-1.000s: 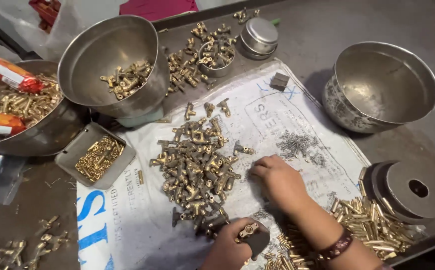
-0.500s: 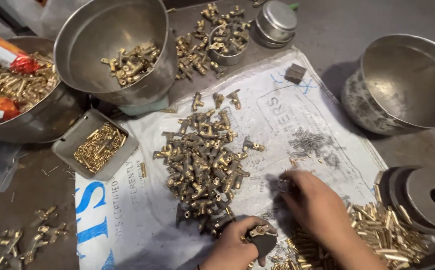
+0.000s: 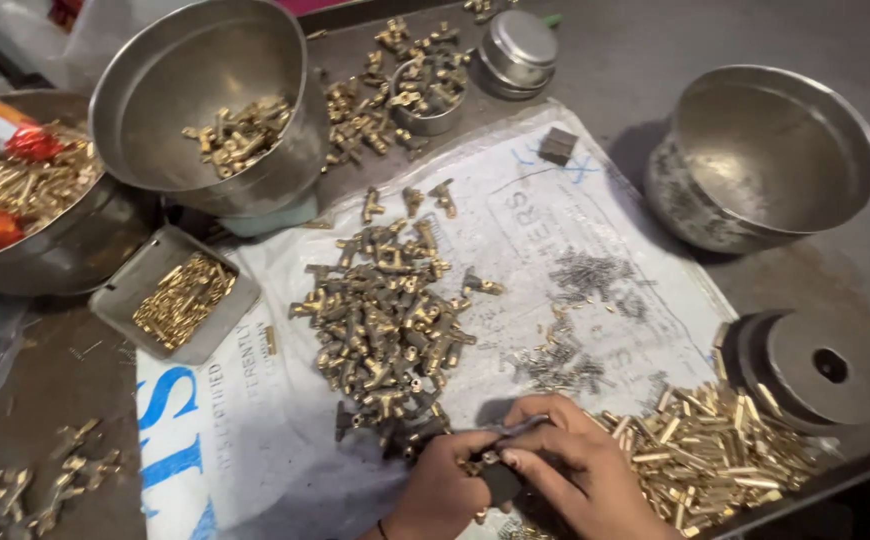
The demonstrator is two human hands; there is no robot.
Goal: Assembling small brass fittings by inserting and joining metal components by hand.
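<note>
My left hand (image 3: 442,487) and my right hand (image 3: 575,470) meet at the bottom middle, both closed around a small dark block (image 3: 500,481) with a brass fitting on it. A thin dark pin runs under my right fingertips. Just above the hands lies a big heap of brass fittings (image 3: 387,315) on a white printed sack (image 3: 255,420). Small grey pins (image 3: 577,320) are scattered to the right of the heap. Short brass tubes (image 3: 715,450) are piled beside my right wrist.
A steel bowl (image 3: 200,90) with some fittings stands at the back left, an empty steel bowl (image 3: 770,150) at the back right. A small tray of brass pieces (image 3: 177,295) sits left. A dark round disc (image 3: 805,365) lies at right. More fittings and small tins lie at the back.
My right hand has pulled back from the grey pins to join my left hand on the dark block. The view has shifted down slightly.
</note>
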